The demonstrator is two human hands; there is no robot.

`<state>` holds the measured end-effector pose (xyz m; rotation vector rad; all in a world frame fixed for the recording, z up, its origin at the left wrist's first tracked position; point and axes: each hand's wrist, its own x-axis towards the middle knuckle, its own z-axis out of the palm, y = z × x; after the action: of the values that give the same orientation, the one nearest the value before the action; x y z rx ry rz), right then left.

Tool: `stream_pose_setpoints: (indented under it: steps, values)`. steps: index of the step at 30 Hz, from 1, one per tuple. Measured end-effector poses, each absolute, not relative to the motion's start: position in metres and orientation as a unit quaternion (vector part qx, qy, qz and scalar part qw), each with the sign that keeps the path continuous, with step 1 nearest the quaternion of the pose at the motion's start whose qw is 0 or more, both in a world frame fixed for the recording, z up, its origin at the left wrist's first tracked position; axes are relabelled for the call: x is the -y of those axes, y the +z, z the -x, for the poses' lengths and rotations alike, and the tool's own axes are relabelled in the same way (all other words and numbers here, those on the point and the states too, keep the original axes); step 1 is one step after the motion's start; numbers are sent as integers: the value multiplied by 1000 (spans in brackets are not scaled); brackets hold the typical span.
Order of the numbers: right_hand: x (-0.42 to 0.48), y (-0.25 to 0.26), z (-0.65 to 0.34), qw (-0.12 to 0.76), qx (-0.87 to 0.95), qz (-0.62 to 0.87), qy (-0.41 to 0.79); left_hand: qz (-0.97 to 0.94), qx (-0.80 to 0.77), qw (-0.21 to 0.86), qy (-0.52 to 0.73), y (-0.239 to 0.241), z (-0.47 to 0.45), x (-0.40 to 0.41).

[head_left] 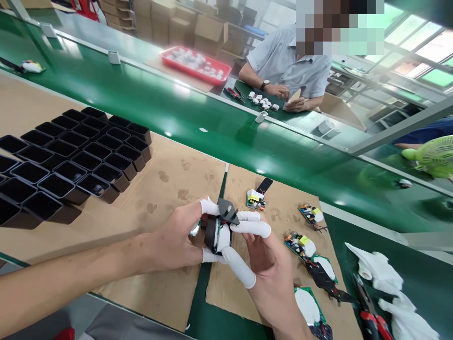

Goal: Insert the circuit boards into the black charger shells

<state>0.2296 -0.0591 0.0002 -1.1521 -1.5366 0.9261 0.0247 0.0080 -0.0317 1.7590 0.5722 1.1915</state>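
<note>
My left hand and my right hand meet at the middle, white covers on several fingertips. Between them is a black power adapter housing, open on one side, with a white-coated circuit board partly inside it. A black plug plate with metal pins sits at its upper end, tilted. The left fingers clasp the housing from the left; right thumb and fingers press on the board and plug plate. To the right lie loose circuit boards with yellow and white parts, one with a black plate beside it.
Rows of black open housings stand on cardboard at left. Red-handled pliers and white cloths lie at right. Across the green bench, a co-worker handles small parts near a red tray. A green fan stands far right.
</note>
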Motion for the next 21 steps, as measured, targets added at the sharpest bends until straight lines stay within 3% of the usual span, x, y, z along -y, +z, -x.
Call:
stream_pose_setpoints:
  steps: [6, 10, 15, 21]
  values:
    - [63, -8, -225, 491, 740, 419, 188, -646, -349, 517, 440, -24, -27, 0]
    - [65, -9, -217, 483, 750, 425, 154, -655, -359, 465, 475, -26, -28, 3]
    - [62, -12, -214, 590, 528, 515, 328, -689, -315, 443, 480, -24, -19, -5]
    - [49, -6, -219, 591, 259, 509, 570, -576, -288, 637, 423, -15, -18, -8]
